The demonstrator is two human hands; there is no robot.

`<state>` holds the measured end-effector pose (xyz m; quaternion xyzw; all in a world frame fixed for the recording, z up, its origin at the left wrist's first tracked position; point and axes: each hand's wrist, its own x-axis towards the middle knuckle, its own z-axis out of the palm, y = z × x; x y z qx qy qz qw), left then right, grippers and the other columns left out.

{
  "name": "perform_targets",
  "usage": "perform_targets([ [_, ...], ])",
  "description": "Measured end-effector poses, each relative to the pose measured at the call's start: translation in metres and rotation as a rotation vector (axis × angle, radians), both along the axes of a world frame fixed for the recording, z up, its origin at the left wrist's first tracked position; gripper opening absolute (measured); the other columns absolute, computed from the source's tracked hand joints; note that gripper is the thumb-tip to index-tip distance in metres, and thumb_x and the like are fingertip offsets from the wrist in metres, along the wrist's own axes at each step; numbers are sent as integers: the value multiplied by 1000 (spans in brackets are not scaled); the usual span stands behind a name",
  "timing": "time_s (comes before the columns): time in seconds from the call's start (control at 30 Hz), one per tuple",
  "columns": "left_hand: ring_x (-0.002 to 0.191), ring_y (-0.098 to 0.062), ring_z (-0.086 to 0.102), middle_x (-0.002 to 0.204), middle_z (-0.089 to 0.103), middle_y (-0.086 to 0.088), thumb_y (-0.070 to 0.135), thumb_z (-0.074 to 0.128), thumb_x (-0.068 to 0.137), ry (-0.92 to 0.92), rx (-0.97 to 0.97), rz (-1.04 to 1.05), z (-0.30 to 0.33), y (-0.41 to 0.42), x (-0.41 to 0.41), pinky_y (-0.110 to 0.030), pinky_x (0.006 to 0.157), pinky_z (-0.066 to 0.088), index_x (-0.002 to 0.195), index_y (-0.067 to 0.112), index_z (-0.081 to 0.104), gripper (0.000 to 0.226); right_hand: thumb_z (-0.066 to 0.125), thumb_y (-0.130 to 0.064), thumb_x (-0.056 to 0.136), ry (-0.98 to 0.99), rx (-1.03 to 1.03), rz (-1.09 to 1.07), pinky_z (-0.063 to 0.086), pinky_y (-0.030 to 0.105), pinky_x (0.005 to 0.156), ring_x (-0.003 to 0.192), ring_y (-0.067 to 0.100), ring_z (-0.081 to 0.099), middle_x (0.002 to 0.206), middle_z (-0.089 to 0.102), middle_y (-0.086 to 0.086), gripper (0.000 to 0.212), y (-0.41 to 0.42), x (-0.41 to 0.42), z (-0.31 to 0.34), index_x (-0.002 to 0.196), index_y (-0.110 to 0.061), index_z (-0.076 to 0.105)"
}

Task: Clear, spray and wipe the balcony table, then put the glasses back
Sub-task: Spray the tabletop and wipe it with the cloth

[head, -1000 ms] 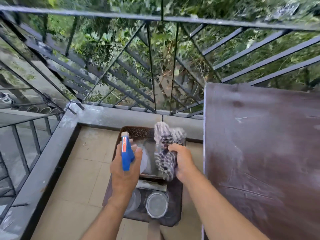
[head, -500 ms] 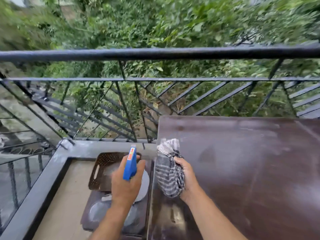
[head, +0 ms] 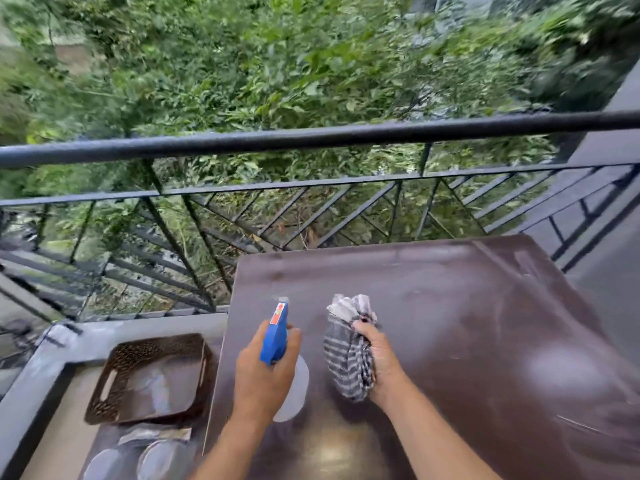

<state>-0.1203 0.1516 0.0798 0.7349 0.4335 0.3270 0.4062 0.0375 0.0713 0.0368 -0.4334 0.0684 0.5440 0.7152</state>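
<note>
Beyond the railing (head: 311, 136) is greenery, and over the bare brown table (head: 467, 323) the left hand (head: 263, 372) grips a light, slick sprayer (head: 275, 336) at its neck while the right hand (head: 375, 355) clenches a soft, limp cloth (head: 348, 351) bunched mid-body.

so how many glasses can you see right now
2, both blurred, at the bottom left below the woven tray: one glass at the frame's edge, the other glass right of it. More may be hidden.

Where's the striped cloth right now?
In the head view, the striped cloth is bunched in the right hand, held over the brown table, just right of the spray bottle in the left hand.
</note>
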Motion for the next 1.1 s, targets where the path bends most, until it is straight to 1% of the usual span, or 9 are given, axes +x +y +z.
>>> perform_targets([
  [0.17, 59, -22, 63, 61, 66, -1, 34, 67, 87, 23, -46, -51, -13, -7, 30, -39, 60, 51, 82, 26, 63, 11, 62, -28, 88, 11, -2, -91, 59, 35, 63, 65, 29, 70, 85, 73, 17, 27, -30, 22, -10, 97, -5, 76],
  [0.27, 60, -17, 62, 60, 65, 2, 38, 67, 88, 61, -30, -95, -19, -12, 51, -35, 60, 50, 78, 32, 60, 13, 78, -12, 68, -19, -45, -99, 58, 36, 60, 64, 31, 69, 83, 71, 22, 41, -46, 32, -16, 106, 2, 68],
  [0.37, 58, -15, 59, 59, 62, 3, 38, 66, 88, 79, -21, -132, -24, -24, 75, -31, 56, 46, 74, 34, 57, 18, 79, -8, 57, -24, -97, -135, 57, 36, 60, 62, 33, 68, 81, 70, 23, 50, -59, 49, -29, 105, 4, 67],
  [0.47, 63, -14, 60, 64, 64, 3, 41, 64, 89, 112, -52, -170, -25, -36, 100, -27, 57, 45, 79, 29, 60, 16, 76, -23, 70, -15, -98, -216, 56, 40, 68, 70, 35, 69, 90, 70, 25, 40, -69, 68, -35, 102, 2, 73],
  [0.57, 63, -15, 59, 64, 63, 2, 40, 64, 89, 132, -46, -169, -27, -47, 134, -26, 56, 44, 80, 27, 60, 17, 55, -36, 92, 38, -76, -257, 54, 40, 72, 71, 33, 68, 87, 72, 20, 37, -79, 99, -40, 90, -5, 75],
  [0.73, 65, -21, 60, 63, 63, -3, 49, 59, 89, 214, -40, -231, -36, -59, 203, -37, 63, 51, 81, 22, 57, 28, 54, -49, 93, 66, -121, -261, 53, 48, 87, 89, 35, 69, 102, 73, 19, 47, -106, 157, -51, 106, -7, 73],
  [0.8, 69, -21, 63, 66, 65, -3, 52, 57, 88, 266, -61, -262, -41, -62, 236, -40, 68, 53, 80, 21, 56, 33, 67, -46, 86, 39, -102, -226, 52, 51, 93, 99, 37, 68, 114, 70, 19, 48, -124, 184, -55, 118, -11, 70],
  [0.93, 76, -21, 65, 88, 57, -2, 54, 58, 87, 339, -52, -326, -48, -64, 305, -42, 76, 54, 69, 25, 49, 36, 92, -23, 51, 52, -92, -182, 59, 43, 70, 75, 37, 71, 99, 71, 27, 78, -159, 233, -69, 119, 5, 65],
  [1.1, 78, -21, 63, 100, 48, 1, 54, 57, 89, 443, -1, -419, -59, -69, 372, -38, 79, 52, 73, 19, 56, 39, 90, -15, 50, 61, -96, -253, 60, 43, 68, 73, 37, 72, 96, 72, 27, 68, -200, 291, -79, 112, 4, 70],
])
